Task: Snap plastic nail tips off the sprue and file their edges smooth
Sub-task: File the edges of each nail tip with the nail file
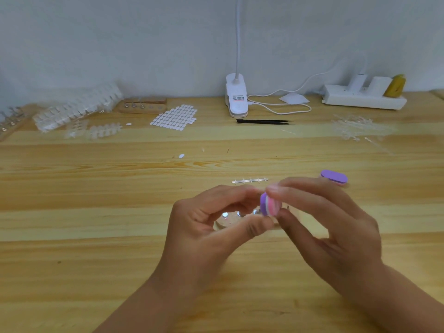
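Right hand [336,227], centre right of frame, grips purple-pink file block [269,205] between thumb and fingertips, above tabletop [96,236]. Left hand [206,224] close beside it, fingers curled, forefinger and thumb tips at block's edge. Cannot tell whether they pinch anything: too blurred. Bare sprue strip [249,180] lies just above hands, second purple file [334,176] to its right. Sheets of nail tips [77,109] upper left. Black tweezers [264,121] and clip lamp [236,98] upper centre.
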`<state>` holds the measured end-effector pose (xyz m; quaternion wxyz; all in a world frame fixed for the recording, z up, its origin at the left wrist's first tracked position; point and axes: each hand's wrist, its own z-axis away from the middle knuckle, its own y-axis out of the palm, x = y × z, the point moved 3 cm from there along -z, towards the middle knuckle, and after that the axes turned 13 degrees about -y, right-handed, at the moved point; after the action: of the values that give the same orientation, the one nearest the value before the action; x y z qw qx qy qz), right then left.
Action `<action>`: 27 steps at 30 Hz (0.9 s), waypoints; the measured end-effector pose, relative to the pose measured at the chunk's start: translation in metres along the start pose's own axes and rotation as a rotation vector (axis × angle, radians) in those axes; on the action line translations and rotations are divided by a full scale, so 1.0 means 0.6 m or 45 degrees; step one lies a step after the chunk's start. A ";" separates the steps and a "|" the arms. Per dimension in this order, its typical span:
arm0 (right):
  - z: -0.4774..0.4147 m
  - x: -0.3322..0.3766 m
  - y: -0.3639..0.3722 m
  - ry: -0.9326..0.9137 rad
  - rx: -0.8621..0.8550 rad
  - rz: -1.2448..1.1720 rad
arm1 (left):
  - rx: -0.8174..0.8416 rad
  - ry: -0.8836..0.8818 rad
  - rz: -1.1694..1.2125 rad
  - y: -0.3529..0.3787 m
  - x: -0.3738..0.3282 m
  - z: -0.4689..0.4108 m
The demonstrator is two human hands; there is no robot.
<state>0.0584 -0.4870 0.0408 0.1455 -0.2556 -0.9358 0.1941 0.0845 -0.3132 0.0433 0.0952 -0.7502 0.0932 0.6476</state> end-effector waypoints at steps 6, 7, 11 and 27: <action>-0.003 0.004 -0.007 0.055 -0.114 0.065 | 0.113 -0.121 0.335 0.004 0.010 -0.002; -0.003 0.008 -0.003 0.031 -0.106 0.062 | 0.155 -0.130 0.400 0.006 0.008 -0.002; 0.000 -0.008 -0.004 0.186 -0.074 0.024 | 0.214 -0.195 0.505 0.007 0.010 -0.004; -0.005 -0.005 -0.020 0.043 -0.137 0.219 | 0.195 -0.354 0.534 0.013 0.028 -0.007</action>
<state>0.0569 -0.4975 0.0481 0.1301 -0.3456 -0.9170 0.1509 0.0888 -0.3218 0.0274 0.0271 -0.6089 0.2814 0.7412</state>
